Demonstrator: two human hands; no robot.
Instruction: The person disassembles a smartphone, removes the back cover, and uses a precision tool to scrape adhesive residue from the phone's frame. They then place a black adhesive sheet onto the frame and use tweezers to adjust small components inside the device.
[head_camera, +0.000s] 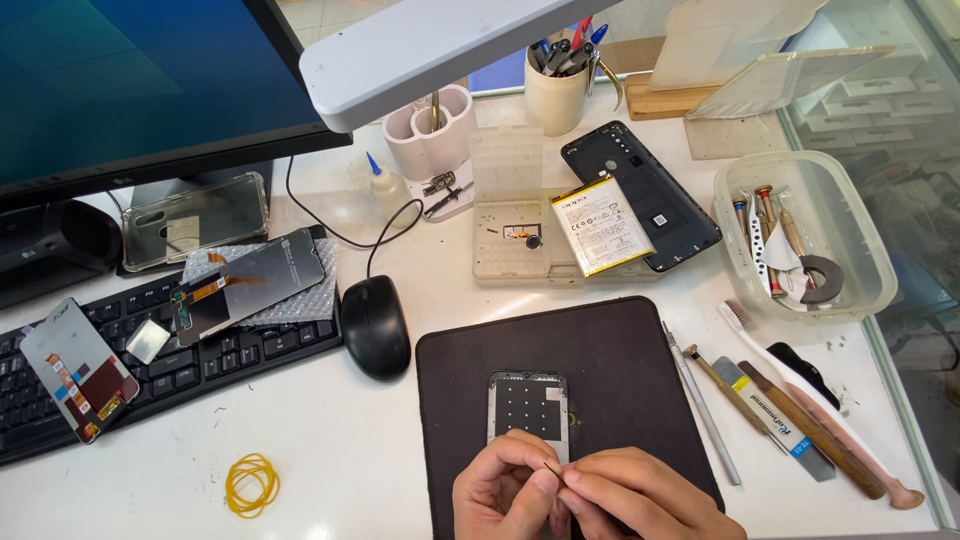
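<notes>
A stripped phone frame (527, 404) lies upright on a black work mat (600, 360) at the near middle of the white desk. Just below it, my left hand (500, 490) and my right hand (640, 495) meet at the fingertips. Between them they pinch a tiny thin part (553, 469), too small to identify, right over the frame's lower edge. Both hands are cut off by the bottom of the view.
Right of the mat lie several hand tools (790, 420) and a toothbrush (760, 345). A clear tub (868, 255) holds screwdrivers. Behind the mat lie a battery (602, 224), a black back cover (665, 190) and a parts tray (495, 255). Mouse (375, 325), keyboard (170, 375), two screens (245, 285) and a yellow rubber band (251, 484) sit left.
</notes>
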